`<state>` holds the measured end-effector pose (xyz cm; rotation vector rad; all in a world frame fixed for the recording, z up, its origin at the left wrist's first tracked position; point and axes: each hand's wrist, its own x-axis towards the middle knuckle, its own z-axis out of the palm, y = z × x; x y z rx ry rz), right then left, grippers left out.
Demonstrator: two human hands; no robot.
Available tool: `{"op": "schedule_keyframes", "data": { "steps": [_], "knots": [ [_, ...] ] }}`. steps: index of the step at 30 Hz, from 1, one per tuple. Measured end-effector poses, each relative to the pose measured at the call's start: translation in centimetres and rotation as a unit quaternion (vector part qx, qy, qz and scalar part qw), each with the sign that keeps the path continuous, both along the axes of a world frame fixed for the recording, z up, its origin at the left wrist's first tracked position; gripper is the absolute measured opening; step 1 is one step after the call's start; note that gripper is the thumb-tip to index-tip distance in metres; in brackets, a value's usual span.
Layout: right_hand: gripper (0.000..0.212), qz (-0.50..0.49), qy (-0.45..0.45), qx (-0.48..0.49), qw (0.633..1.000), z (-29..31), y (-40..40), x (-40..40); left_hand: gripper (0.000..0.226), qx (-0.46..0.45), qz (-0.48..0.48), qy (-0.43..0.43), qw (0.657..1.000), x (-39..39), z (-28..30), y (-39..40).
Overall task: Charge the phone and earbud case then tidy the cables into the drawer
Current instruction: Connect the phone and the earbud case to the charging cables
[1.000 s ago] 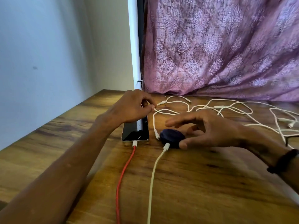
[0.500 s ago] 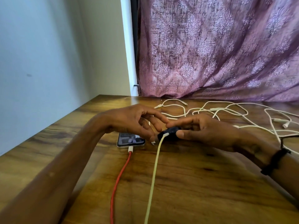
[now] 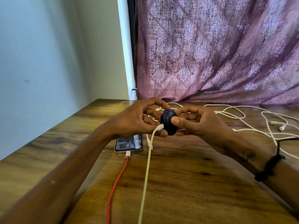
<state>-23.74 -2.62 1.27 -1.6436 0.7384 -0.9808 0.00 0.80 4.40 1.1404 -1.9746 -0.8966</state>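
A dark blue oval earbud case (image 3: 168, 122) is held up above the wooden table between both hands. My right hand (image 3: 199, 122) grips it with thumb on its front and fingers behind. My left hand (image 3: 137, 120) touches its left side, where the plug of a pale yellow-white cable (image 3: 148, 167) sits in the case. The phone (image 3: 129, 143) lies flat below my left hand, screen lit, with a red cable (image 3: 118, 183) plugged into its near end.
Several loose white cables (image 3: 252, 120) sprawl over the table's (image 3: 194, 183) right back part. A purple patterned curtain (image 3: 218, 54) hangs behind, and a pale wall (image 3: 40, 62) borders the table's left edge. A black band circles my right wrist.
The earbud case rose from the table into both hands and now stands on edge. My left hand left the phone and came to the case. The phone screen lit up.
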Motion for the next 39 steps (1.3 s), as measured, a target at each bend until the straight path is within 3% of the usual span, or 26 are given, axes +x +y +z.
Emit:
{"op": "schedule_keyframes", "data": {
  "steps": [5,13,19,22,25,28,32,35,39],
  "knots": [
    [0.041,0.024,-0.064,0.034,0.997,0.4,0.2,-0.1,0.065,0.009,0.005,0.025,1.000,0.1,0.4,0.2],
    [0.040,-0.059,-0.033,-0.099,0.993,1.8,0.7,-0.2,0.056,0.107,-0.077,0.066,0.989,2.0,1.5,0.6],
    [0.048,-0.064,-0.002,-0.229,0.971,2.2,2.2,0.8,0.047,0.067,-0.077,0.075,0.992,2.1,1.1,0.3],
    [0.058,-0.026,0.003,-0.250,0.968,2.3,2.6,1.0,0.047,0.144,-0.072,0.178,0.971,2.5,1.2,0.3],
    [0.067,-0.016,-0.016,-0.259,0.966,2.3,2.8,1.3,0.052,0.224,-0.094,0.304,0.921,2.5,0.7,0.0],
    [0.062,-0.029,-0.005,-0.291,0.956,2.3,2.7,1.3,0.052,0.244,-0.140,0.357,0.891,2.3,0.5,-0.2],
    [0.048,-0.078,0.023,-0.358,0.930,2.2,2.2,0.9,0.048,0.247,-0.184,0.352,0.884,2.0,0.0,-0.7],
    [0.043,-0.091,0.042,-0.401,0.911,2.2,2.0,0.8,0.053,0.248,-0.164,0.352,0.887,1.8,-0.4,-0.8],
    [0.037,-0.100,0.050,-0.376,0.920,1.5,1.5,0.7,0.070,0.249,-0.089,0.355,0.897,1.9,-0.5,-1.1]
  ]
}}
